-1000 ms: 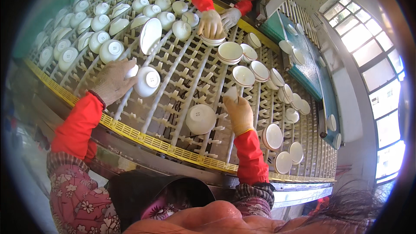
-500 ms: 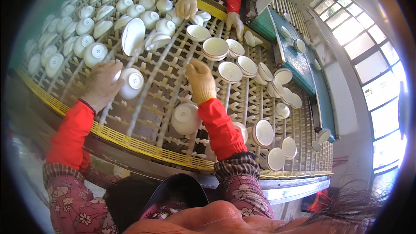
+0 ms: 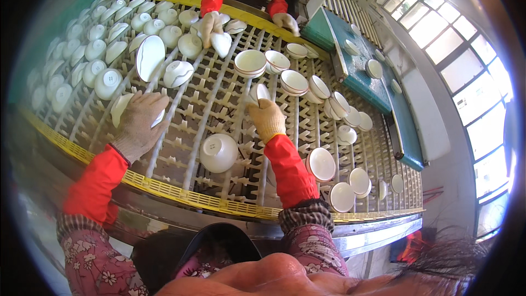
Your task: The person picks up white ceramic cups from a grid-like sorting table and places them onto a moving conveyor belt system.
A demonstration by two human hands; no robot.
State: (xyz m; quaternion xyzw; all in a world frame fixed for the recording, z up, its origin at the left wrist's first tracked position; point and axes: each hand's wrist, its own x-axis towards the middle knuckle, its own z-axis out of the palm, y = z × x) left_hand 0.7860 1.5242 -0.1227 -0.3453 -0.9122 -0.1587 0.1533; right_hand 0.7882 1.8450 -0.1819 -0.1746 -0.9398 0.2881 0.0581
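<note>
So the work surface is this huge slatted conveyor bed [image 3: 195, 151], pale rods with rows of stubby off-white pegs, edged by a yellow perforated plastic strip [image 3: 186, 193]. Off to the right there's a teal belt [image 3: 408, 131] with a few bowls on it, then a wall of big multi-pane windows [image 3: 463, 49] pouring in light.

The left hand [image 3: 139, 120], in a tan knit glove, is curled over a glossy white ceramic bowl [image 3: 120, 108], fingers bent and thumb tucked low. White shows on both sides of the glove, can't tell if that's one bowl or two. The right hand [image 3: 267, 118], also in a knit glove, is mostly closed, pinching a small white tilted bowl [image 3: 259, 93] just above the pegs, mid-bed. Both wear smooth red sleeves.

Between them, nearer the yellow strip, a round white bowl [image 3: 218, 153] sits foot-ring up. Loads more upside-down white bowls [image 3: 108, 83] crowd the left end, while brown-rimmed bowls [image 3: 250, 62] sit mouth-up past the right hand. Across the bed, a co-worker's gloved hand [image 3: 208, 26] has a white piece in it too.
</note>
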